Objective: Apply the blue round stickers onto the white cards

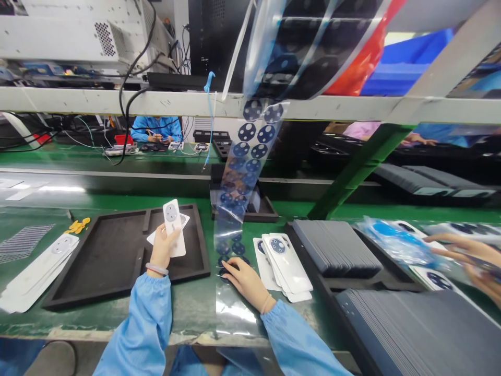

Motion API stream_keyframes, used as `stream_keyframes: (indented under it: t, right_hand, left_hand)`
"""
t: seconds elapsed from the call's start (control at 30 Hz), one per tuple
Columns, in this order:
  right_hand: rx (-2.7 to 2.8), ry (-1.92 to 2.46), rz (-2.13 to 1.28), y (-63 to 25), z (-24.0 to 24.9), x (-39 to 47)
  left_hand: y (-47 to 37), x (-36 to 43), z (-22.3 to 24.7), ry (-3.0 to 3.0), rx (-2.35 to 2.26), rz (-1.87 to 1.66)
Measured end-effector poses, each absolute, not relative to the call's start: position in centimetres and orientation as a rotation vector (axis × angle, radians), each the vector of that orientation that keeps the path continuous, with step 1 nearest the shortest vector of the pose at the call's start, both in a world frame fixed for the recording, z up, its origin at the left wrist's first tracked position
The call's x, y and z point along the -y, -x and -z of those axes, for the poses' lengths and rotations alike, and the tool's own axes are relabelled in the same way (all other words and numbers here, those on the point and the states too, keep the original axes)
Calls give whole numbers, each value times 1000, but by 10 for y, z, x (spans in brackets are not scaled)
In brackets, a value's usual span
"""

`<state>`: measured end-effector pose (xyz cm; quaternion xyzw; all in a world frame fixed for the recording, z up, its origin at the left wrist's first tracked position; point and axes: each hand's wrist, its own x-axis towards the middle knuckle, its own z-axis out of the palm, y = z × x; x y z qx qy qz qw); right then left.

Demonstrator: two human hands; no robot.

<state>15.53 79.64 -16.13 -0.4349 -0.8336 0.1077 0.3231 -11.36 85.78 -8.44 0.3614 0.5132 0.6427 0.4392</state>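
Observation:
My left hand (pixel 161 248) is closed on a white phone back cover (pixel 172 216) with a round grey camera ring, lifted over a black tray (pixel 102 256). Another white cover lies tilted behind it, partly hidden. At the lower part of a hanging clear film strip (pixel 235 308), my right hand (pixel 247 282) has its fingertips pinched at a dark round sticker (pixel 222 271). More dark round stickers with holes run up the strip in two columns. Beside my right hand lies a small pile of white phone covers (pixel 287 266) with dark camera rings.
Left of the black tray lie more white covers (pixel 43 271) and yellow bits (pixel 78 225). On the right, trays hold stacked grey sheets (pixel 336 245). A co-worker's hands (pixel 469 256) are at the far right. A green post (pixel 360 167) and white shelf beam (pixel 176 102) stand ahead.

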Motion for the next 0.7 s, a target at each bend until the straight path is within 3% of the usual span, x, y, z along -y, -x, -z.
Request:
stream_keyframes:
  t: [0.57, 0.7]
  right_hand:
    - [2176, 1036, -235, -158, 154, -786]
    - [2115, 1162, -427, -156, 145, -776]
  left_hand:
    - [99, -844, 71, -736, -1115, -1466]
    - [96, -846, 76, -796, -1162, -1463]
